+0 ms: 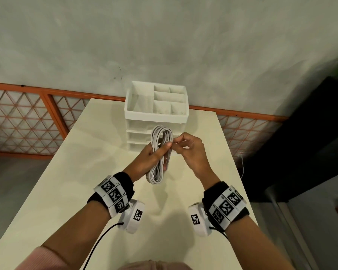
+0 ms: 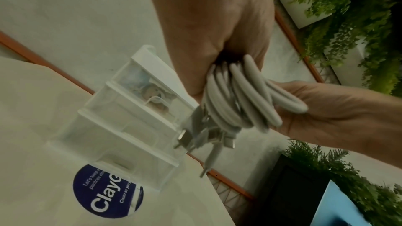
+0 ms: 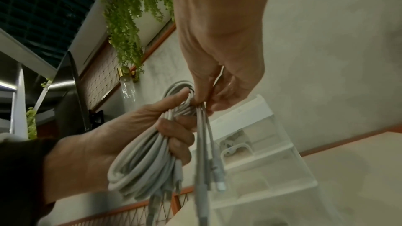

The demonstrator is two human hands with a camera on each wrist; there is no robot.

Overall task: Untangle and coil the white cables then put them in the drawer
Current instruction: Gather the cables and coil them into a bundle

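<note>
A coil of white cables (image 1: 160, 152) stands upright above the cream table (image 1: 86, 172), in front of the white drawer unit (image 1: 156, 115). My left hand (image 1: 165, 152) grips the coil round its middle, thumb across the front. My right hand (image 1: 178, 142) pinches strands at the coil's upper right. In the left wrist view the coil (image 2: 239, 95) loops out of my left hand (image 2: 217, 32), with metal-tipped plugs (image 2: 195, 137) hanging below. The right wrist view shows loose cable ends (image 3: 217, 176) dangling under my right hand (image 3: 202, 99). All drawers look closed.
The drawer unit has an open divided tray on top (image 1: 164, 98) and translucent drawers (image 2: 130, 118); one holds small items. A round blue sticker (image 2: 108, 192) lies on the table by the unit. An orange lattice rail (image 1: 27, 123) and grey wall stand behind the table.
</note>
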